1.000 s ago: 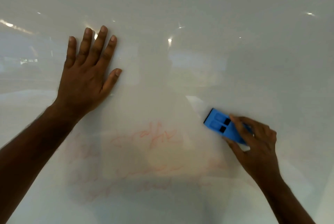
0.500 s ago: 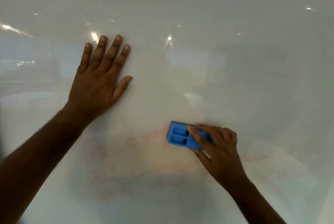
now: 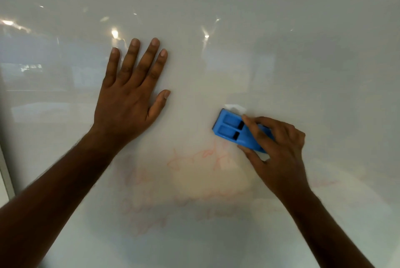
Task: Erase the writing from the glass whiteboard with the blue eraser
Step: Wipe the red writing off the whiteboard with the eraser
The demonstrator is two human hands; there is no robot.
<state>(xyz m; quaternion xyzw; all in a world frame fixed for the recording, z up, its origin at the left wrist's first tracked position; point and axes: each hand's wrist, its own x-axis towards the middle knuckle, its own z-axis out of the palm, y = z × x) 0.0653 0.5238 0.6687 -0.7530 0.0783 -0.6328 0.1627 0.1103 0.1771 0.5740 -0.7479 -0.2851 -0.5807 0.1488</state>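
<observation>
Mid-wipe: right hand (image 3: 279, 148) grips blue eraser (image 3: 234, 130) on glass whiteboard (image 3: 303, 51); left hand (image 3: 129, 94) flat, fingers spread, bracing. Faint red writing (image 3: 199, 157) at eraser's 7 o'clock—next stroke likely down-left.

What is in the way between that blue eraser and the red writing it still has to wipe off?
Nothing visible. The right hand holds the blue eraser against the glass whiteboard, and the faint red writing lies just below and left of it on bare glass. The left hand lies flat higher up, clear of that path.
</observation>
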